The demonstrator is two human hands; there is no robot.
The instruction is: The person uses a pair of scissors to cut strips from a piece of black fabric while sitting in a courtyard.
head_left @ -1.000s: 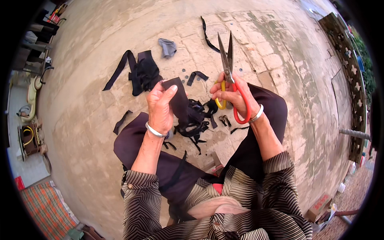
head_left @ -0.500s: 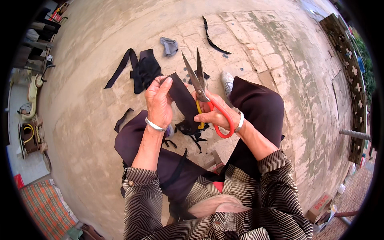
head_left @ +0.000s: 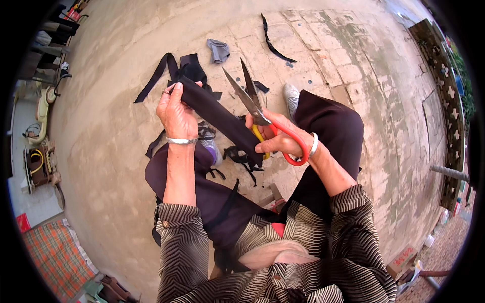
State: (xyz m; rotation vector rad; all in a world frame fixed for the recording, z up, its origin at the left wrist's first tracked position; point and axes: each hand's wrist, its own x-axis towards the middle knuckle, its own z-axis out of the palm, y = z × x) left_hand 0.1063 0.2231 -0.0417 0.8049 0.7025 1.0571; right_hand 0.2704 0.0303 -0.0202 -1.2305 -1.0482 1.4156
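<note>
Between my hands a dark fabric strip is stretched on a slant. My left hand pinches its upper left end between thumb and fingers. The lower right end is under the thumb of my right hand, which also holds the scissors. Their metal blades stand apart and point up and away from me; one handle loop is red, the other partly yellow. The blades are beside the strip, not around it. Small black scraps lie on the ground below the strip, and another black strip rests on my left thigh.
Beyond my left hand lie dark cloth pieces and a grey cloth. A thin black strip and small round discs are farther off. A sewing machine stands at left, a patterned wall at right.
My left hand has moved left and slightly up, drawing out more of the strip. My right hand with the scissors has shifted a little right.
</note>
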